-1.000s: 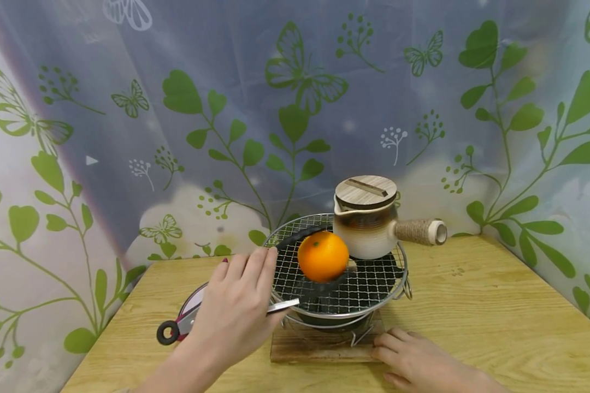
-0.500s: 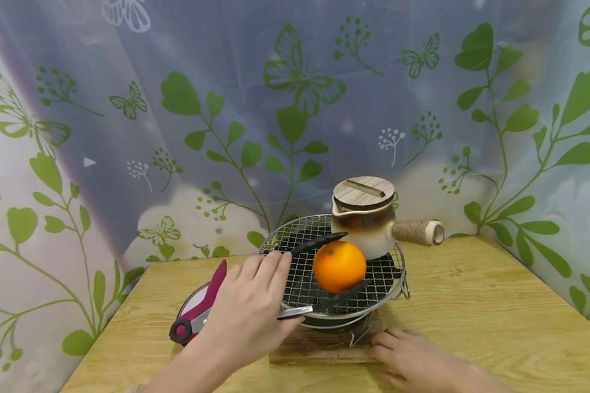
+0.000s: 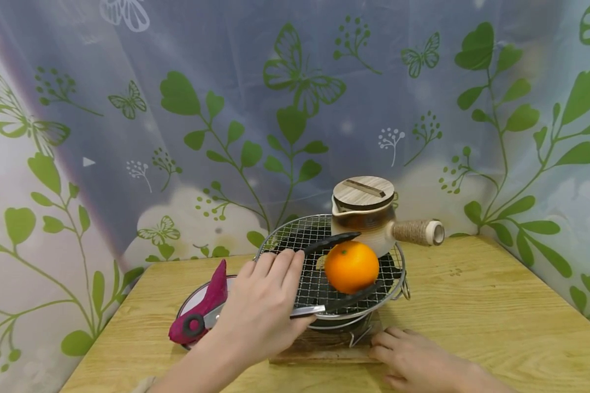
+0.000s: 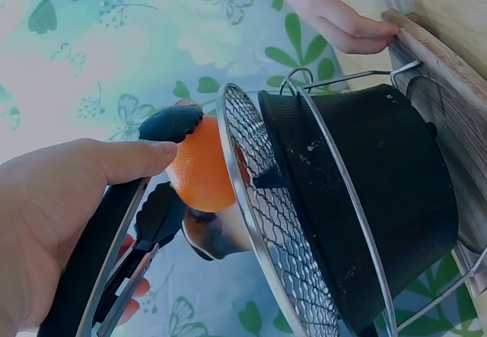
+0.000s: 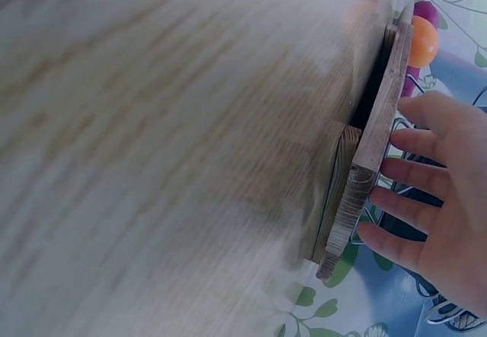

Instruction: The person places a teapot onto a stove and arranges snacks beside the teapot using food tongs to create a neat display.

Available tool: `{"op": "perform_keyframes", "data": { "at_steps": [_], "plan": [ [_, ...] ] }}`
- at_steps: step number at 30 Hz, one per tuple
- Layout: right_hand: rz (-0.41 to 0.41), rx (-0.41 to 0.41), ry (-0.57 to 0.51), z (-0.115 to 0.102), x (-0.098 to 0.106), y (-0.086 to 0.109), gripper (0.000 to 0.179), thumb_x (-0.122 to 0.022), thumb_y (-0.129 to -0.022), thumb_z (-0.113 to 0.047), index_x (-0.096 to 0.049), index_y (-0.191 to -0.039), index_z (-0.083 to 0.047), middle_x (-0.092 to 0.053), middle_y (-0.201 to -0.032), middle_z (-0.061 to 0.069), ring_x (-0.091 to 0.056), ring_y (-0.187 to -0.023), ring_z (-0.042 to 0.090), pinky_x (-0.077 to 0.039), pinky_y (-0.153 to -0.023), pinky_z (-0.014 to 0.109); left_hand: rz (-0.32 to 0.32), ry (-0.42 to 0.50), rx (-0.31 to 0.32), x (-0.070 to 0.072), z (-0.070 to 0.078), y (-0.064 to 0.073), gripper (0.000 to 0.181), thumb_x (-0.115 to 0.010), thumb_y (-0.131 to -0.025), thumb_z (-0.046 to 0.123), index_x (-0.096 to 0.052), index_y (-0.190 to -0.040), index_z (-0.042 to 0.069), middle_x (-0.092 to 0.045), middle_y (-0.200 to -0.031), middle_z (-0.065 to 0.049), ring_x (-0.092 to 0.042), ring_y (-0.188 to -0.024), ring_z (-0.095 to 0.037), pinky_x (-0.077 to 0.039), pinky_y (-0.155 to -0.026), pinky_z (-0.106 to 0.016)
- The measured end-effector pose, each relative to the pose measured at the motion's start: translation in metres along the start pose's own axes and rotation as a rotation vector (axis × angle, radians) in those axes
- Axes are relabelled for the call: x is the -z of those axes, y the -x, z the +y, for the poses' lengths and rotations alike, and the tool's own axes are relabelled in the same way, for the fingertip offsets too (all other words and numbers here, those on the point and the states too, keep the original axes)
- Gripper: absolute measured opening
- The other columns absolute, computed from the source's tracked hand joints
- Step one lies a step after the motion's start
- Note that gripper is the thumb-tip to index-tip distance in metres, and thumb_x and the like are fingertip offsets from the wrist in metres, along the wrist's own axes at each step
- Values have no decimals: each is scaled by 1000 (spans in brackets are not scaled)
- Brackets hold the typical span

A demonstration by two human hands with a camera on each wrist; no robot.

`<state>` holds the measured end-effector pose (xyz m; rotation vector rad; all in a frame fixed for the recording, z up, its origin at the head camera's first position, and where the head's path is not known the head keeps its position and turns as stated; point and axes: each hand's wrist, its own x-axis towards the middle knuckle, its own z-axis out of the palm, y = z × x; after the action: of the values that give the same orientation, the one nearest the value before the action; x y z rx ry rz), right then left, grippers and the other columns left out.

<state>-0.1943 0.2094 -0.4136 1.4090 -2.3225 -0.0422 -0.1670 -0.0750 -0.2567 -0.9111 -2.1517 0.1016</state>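
My left hand (image 3: 263,308) grips black-and-silver tongs (image 3: 307,311). An orange (image 3: 351,267) sits between their black tips, low over the round wire grill mesh (image 3: 297,234); in the left wrist view it appears against the mesh. Under the mesh is a black pot-shaped stove (image 4: 373,200) in a wire frame, standing on a wooden board (image 3: 324,356). My right hand (image 3: 418,357) rests at the board's front right edge, fingers nearly straight and touching it in the right wrist view (image 5: 437,192).
On the mesh's back right stands a cream-brown teapot (image 3: 364,229) with a wooden lid and a rope-wrapped handle pointing right. To the left, a purple, pointed sweet potato-like thing (image 3: 216,289) lies on a plate (image 3: 194,300), partly behind the tongs. A patterned curtain (image 3: 236,180) hangs behind the table.
My left hand has moved right and slightly down, carrying the tongs and orange rightward and nearer over the mesh. More of the purple thing shows. My right hand stays at the board.
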Motion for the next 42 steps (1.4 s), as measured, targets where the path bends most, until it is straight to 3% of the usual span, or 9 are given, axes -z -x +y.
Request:
{"op": "perform_keyframes", "data": {
  "at_steps": [9, 28, 42],
  "plan": [
    [-22, 7, -45, 2, 1, 2, 35, -66, -82, -39, -62, -109, -17, -57, -108, 1, -52, -93, 15, -48, -75, 31, -36, -14, -12, -4, 7, -6, 86, -75, -62, 57, -55, -123, -1, -58, -115, -13, -53, -98, -30, -46, -75, -40],
    [-96, -29, -46, 2, 3, 2, 38, -63, -83, -40, -63, -112, -16, -59, -111, 3, -53, -96, 18, -49, -76, 34, -109, -75, -21, -8, 13, -12, 88, -70, -65, 64, -54, -126, 2, -57, -119, -10, -52, -101, -27, -45, -78, -37],
    [-53, -16, -37, 1, -1, 3, 37, -66, -81, -38, -63, -111, -16, -60, -109, 2, -53, -94, 17, -49, -74, 32, -130, -83, 3, -9, 16, -15, 90, -69, -64, 66, -53, -126, 3, -56, -115, -9, -51, -98, -26, -45, -74, -35]
  ]
}}
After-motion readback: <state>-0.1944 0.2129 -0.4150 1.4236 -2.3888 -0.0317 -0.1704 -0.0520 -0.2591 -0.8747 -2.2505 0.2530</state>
